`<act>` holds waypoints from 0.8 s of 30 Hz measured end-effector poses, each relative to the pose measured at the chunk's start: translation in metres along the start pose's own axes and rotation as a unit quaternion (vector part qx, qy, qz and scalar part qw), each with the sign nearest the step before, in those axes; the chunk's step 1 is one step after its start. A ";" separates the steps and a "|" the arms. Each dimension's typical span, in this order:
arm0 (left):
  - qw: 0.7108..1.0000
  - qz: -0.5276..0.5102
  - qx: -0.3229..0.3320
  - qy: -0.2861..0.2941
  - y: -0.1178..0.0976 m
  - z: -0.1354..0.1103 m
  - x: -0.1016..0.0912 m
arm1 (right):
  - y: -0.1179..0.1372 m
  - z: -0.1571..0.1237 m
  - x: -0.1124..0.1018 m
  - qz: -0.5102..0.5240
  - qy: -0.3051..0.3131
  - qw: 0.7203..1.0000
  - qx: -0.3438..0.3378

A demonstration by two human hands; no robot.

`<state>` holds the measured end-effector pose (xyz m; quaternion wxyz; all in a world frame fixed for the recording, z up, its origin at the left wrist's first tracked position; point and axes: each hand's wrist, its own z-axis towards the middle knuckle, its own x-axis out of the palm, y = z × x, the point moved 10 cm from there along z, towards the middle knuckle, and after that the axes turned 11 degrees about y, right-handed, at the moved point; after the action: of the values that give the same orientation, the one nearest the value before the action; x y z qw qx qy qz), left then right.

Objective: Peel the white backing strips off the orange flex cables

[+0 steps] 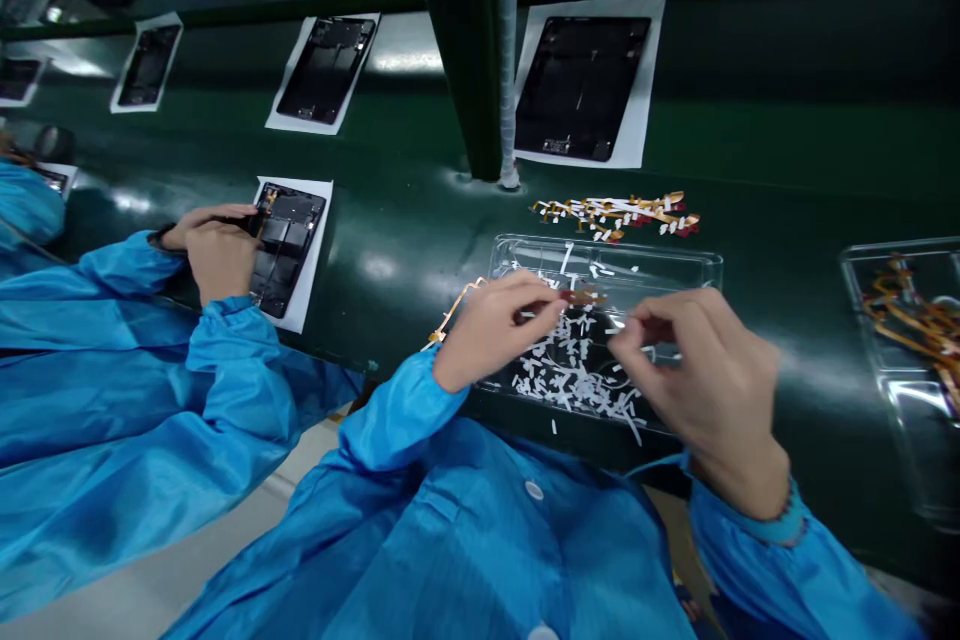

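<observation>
My left hand [501,328] pinches an orange flex cable [585,298]. One end of it sticks out past the fingertips, and a thin copper-coloured tail [455,312] shows behind the wrist. To the right, my right hand [709,370] is closed in a pinch; whatever its fingertips hold, if anything, is too small to make out. Both hands hover over a clear plastic tray [690,265] scattered with many small white strips [574,385]. Just beyond the tray lies a pile of flex cables [619,212] with white and red bits on them.
At right, another clear tray [911,410] holds orange flex cables [911,315]. A green post [465,50] with a wrapped conduit rises behind. Black tablet housings [581,85] lie on white sheets along the green bench [405,210]. On my left, a co-worker's hands [221,255] touch one housing [289,245].
</observation>
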<state>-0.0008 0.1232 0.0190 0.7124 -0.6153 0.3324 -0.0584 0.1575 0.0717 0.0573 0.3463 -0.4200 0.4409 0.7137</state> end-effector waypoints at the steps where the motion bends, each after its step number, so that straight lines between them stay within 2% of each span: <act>1: 1.000 0.018 0.000 -0.025 0.002 -0.006 -0.019 | -0.004 -0.003 0.000 0.019 0.026 0.999 -0.007; 3: 0.995 0.030 -0.037 -0.089 0.021 -0.021 -0.066 | -0.015 -0.010 0.007 0.017 0.111 0.994 -0.016; 5: 0.984 0.026 -0.092 -0.153 0.053 -0.042 -0.112 | -0.036 -0.016 0.016 -0.013 0.192 0.981 0.008; 6: 0.974 0.039 -0.130 -0.184 0.071 -0.054 -0.134 | -0.048 -0.016 0.017 -0.025 0.212 0.976 0.032; 8: 0.950 0.093 -0.189 -0.232 0.103 -0.078 -0.169 | -0.070 -0.006 0.015 -0.037 0.211 0.974 0.077; 10: 0.919 0.195 -0.237 -0.249 0.124 -0.098 -0.192 | -0.082 0.015 0.016 -0.047 0.201 0.974 0.099; 13: 0.882 0.279 -0.274 -0.263 0.140 -0.119 -0.206 | -0.095 0.054 0.028 -0.090 0.206 0.967 0.118; 17: 0.868 0.272 -0.267 -0.319 0.142 -0.139 -0.207 | -0.108 0.094 0.054 -0.108 0.224 0.961 0.120; 21: 0.874 0.256 -0.219 -0.351 0.135 -0.144 -0.199 | -0.116 0.105 0.071 -0.106 0.240 0.959 0.109; 24: 0.880 0.259 -0.193 -0.348 0.129 -0.143 -0.195 | -0.118 0.105 0.068 -0.087 0.239 0.962 0.103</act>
<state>-0.2720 0.1298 -0.0241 0.6391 -0.6132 0.2148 0.4116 0.2007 0.2202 -0.0170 0.3328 -0.5769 0.5442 0.5102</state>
